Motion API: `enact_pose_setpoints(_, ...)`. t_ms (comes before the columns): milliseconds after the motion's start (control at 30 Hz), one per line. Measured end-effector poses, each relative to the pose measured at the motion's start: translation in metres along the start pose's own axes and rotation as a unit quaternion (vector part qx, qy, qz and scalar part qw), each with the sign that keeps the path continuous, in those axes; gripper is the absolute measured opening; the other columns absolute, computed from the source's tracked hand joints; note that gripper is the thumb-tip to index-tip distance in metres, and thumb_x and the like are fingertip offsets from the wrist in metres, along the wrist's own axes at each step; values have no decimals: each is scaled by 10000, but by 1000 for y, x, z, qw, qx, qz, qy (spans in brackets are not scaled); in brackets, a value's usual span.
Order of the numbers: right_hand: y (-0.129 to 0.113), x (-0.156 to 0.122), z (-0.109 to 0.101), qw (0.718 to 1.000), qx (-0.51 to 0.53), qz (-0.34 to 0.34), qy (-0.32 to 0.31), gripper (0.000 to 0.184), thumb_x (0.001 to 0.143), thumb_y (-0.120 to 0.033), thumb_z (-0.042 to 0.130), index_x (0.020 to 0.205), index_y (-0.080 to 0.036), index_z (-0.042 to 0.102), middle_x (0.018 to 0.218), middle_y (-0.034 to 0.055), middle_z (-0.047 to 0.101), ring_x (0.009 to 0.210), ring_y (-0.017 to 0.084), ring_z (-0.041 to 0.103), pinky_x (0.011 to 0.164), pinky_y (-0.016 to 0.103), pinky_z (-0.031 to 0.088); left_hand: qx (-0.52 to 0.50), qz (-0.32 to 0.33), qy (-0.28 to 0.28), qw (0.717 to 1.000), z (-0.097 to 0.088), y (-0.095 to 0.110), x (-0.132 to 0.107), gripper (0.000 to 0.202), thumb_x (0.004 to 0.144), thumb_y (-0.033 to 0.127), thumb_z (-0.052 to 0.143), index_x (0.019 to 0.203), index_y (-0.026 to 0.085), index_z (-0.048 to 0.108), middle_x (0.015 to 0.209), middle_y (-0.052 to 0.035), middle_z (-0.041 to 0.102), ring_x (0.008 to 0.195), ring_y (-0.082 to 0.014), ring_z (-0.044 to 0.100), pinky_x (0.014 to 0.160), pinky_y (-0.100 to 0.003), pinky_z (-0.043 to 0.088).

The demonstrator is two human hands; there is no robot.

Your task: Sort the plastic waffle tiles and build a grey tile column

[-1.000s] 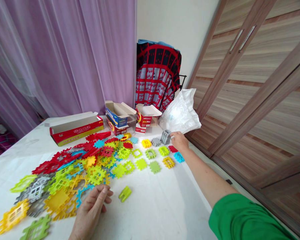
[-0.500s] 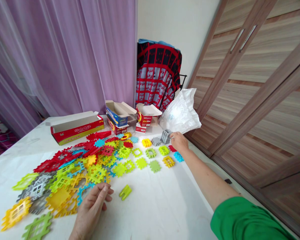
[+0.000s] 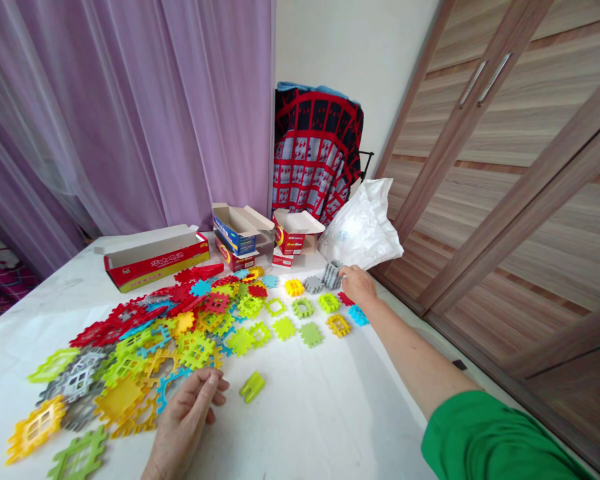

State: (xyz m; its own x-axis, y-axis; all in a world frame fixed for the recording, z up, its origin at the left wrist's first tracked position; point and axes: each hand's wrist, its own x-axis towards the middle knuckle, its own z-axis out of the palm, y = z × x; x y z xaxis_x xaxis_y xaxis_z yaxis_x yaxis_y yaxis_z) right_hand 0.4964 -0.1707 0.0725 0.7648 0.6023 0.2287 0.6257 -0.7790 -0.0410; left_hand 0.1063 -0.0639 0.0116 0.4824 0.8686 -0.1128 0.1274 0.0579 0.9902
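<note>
My right hand (image 3: 359, 285) reaches far across the table, its fingers closed on the right edge of a short stack of grey toothed building tiles (image 3: 333, 274). My left hand (image 3: 189, 412) is low over the near part of the table with fingers curled and thumb against the index finger; nothing shows in it. Just right of it lies a small lime-green clip-like piece (image 3: 253, 387). A flat grey tile (image 3: 313, 285) sits left of the stack. Below my right wrist are a blue tile (image 3: 359, 315) and a partly hidden red tile (image 3: 345, 299).
A heap of coloured interlocking tiles (image 3: 117, 398) covers the left of the white table. Smaller square tiles lie in rows, including a yellow one (image 3: 339, 325). Behind stand a long red box (image 3: 157, 267), a blue box (image 3: 240, 235), red boxes (image 3: 291, 243) and a white plastic bag (image 3: 363, 230).
The whole view has shifted very slightly. My right hand stays at the grey stack, and my left hand keeps its curled pose in nearly the same place.
</note>
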Motion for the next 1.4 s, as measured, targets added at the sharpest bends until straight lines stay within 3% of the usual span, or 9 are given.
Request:
enact_pose_setpoints(367,2,1,2,1000,-3,-2,-15,327,893,-150,472,1117,-271,676,1111,52,632,1014,196,590,735,256,383,4,-3,6,1000,0,0,1,660,532,805,661,773,191,683,712,-72,706,584,-179,604,436,-264,464)
enact_pose_setpoints(867,3,-6,-2,1000,23,10,7,310,857,-114,468,1015,-251,696,1039,44,666,911,181,613,701,249,394,1,0,-1,1000,-1,-3,2,639,554,796,659,778,197,675,718,-65,704,590,-175,602,440,-261,462)
enact_pose_setpoints(967,-5,-30,4,998,50,2,23,294,841,-106,454,982,-233,678,1038,40,679,892,173,624,719,249,420,-5,4,-3,1000,0,-5,3,616,582,784,652,771,198,669,701,-60,699,578,-165,595,432,-250,450)
enact_pose_setpoints(1033,-19,-59,14,991,120,-36,53,257,828,-116,445,923,-217,660,991,38,693,879,174,634,738,251,445,-14,1,-4,1000,2,-6,2,607,587,777,655,768,197,665,696,-58,699,571,-157,591,428,-241,442)
enact_pose_setpoints(1167,-59,-136,40,927,317,-172,100,194,846,-202,435,876,-224,626,851,24,693,785,166,651,685,242,484,-46,-4,-2,999,4,-7,1,588,595,760,659,758,195,645,674,-42,687,539,-136,576,415,-226,418)
enact_pose_setpoints(1267,-85,-181,53,897,384,-198,90,211,854,-203,425,898,-224,631,850,27,694,789,158,663,692,234,508,-52,3,-14,999,5,-11,2,536,649,716,648,775,195,630,693,-37,685,550,-129,582,423,-219,414)
enact_pose_setpoints(1400,-100,-203,62,891,400,-212,43,228,857,-226,446,942,-235,657,904,43,706,810,170,673,738,261,536,-40,7,-28,999,5,-14,4,520,676,708,612,780,199,590,699,-33,676,534,-120,573,414,-209,388)
